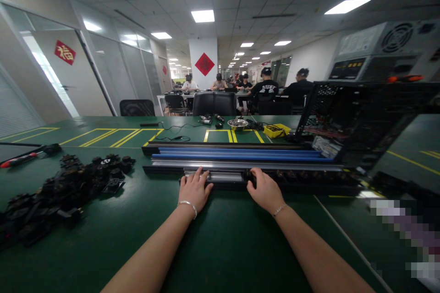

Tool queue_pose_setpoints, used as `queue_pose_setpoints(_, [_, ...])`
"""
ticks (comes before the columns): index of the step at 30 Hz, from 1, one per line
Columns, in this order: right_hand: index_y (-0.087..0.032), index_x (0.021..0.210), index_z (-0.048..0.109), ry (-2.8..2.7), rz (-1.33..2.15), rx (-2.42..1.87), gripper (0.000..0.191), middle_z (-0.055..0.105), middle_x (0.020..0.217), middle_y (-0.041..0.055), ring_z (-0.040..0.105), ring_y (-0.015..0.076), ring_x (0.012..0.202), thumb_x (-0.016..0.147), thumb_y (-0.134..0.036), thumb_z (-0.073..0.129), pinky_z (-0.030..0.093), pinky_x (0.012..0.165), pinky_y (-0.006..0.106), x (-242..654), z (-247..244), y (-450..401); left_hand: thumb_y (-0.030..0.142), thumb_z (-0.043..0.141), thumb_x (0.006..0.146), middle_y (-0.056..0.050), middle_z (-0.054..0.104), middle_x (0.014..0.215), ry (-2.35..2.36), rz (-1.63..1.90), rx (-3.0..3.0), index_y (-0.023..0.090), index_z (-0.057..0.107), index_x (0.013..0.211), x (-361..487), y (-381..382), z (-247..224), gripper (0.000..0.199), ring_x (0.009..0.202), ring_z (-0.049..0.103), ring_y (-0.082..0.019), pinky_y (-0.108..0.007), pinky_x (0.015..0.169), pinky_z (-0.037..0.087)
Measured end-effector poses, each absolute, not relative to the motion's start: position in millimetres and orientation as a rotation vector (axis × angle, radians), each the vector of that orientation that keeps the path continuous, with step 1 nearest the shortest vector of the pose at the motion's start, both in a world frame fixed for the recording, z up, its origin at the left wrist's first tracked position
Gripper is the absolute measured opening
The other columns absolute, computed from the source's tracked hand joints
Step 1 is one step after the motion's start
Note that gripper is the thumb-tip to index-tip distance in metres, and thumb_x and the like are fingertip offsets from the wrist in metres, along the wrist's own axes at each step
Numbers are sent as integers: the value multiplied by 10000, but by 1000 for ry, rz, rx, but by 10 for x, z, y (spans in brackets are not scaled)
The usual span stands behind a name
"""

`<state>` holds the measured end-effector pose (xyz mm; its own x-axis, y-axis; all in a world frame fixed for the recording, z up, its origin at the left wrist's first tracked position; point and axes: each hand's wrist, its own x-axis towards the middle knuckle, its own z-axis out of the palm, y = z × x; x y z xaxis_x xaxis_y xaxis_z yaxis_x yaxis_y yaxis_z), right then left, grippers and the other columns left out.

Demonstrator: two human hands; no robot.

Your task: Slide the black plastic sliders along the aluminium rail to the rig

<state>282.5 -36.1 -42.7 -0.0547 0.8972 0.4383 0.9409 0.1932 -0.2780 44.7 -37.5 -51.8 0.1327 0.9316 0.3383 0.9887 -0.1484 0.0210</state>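
Observation:
A long black rail (319, 187) with a silver strip (225, 176) lies across the green table, several dark round parts (302, 176) sitting in its right portion. My left hand (195, 189) rests flat with fingers spread over the left end of the silver strip. Near the strip's right end, my right hand (265, 189) has its fingers closed round a small black part (248, 175) at the rail. Just behind lie a longer silver strip (240, 165) and blue strips (240, 153) in black rails.
Black parts (65, 187) are heaped at the left, beside a red-handled tool (20, 160). Farther back are a metal bowl (237, 123) and a yellow tray (277, 131). An open computer case (364, 119) stands at the right; people sit in the background.

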Motion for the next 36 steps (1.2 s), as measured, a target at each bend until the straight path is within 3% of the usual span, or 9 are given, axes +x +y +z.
queue_pose_setpoints(4, [-166, 1068, 494, -1979, -108, -1679, 319, 628, 940, 80, 571, 180, 893, 762, -240, 444, 407, 776, 276, 2798, -438, -361, 465, 297, 853, -31, 349, 1410, -1858, -427, -2237, 273, 366, 1310, 512, -397, -530, 501, 1314, 230, -228, -485, 1065, 160])
queue_pose_setpoints(7, [-167, 1083, 490, -1994, -105, -1649, 338, 628, 940, 76, 571, 180, 892, 753, -226, 447, 407, 782, 280, 2791, -447, -360, 443, 348, 845, -26, 312, 1428, -1672, -431, -2398, 290, 344, 1317, 637, -456, -531, 497, 1336, 169, -208, -452, 1083, 151])
queue_pose_setpoints(13, [-155, 1087, 490, -2012, -70, -1576, 376, 620, 992, 81, 560, 178, 931, 715, -153, 434, 405, 840, 289, 2842, -486, -333, 588, 463, 739, -24, 194, 1469, -1606, -406, -2507, 472, 303, 1292, 1024, -516, -532, 587, 1321, 124, -373, -688, 965, 89])
queue_pose_setpoints(19, [-121, 1123, 501, -2055, -131, -1472, 503, 582, 1108, 104, 481, 192, 1076, 640, -67, 370, 373, 941, 341, 2892, -568, -257, 651, 481, 680, -49, 197, 1466, -1717, -393, -2522, 482, 296, 1291, 1373, -472, -491, 661, 1315, 77, -417, -734, 917, 36])
queue_pose_setpoints(25, [-58, 1206, 472, -2130, -260, -1585, 559, 431, 1327, 146, 347, 224, 1227, 653, -88, 391, 282, 1016, 378, 2845, -578, -284, 545, 449, 752, -37, 220, 1462, -1739, -392, -2531, 458, 305, 1298, 1511, -476, -452, 571, 1322, 67, -394, -745, 911, 14])
queue_pose_setpoints(29, [-35, 1243, 446, -2151, -310, -1745, 540, 406, 1347, 163, 303, 265, 1259, 715, -140, 404, 228, 1029, 414, 2815, -560, -327, 473, 420, 789, -14, 236, 1458, -1737, -379, -2528, 439, 312, 1301, 1539, -498, -438, 524, 1332, 62, -355, -735, 929, 8])
queue_pose_setpoints(36, [-36, 1274, 423, -2178, -277, -1789, 575, 389, 1363, 151, 297, 266, 1265, 715, -167, 417, 200, 1039, 395, 2813, -537, -333, 465, 426, 788, -68, 311, 1423, -1677, -414, -2508, 397, 334, 1297, 1523, -491, -456, 521, 1324, 145, -327, -737, 925, 3])
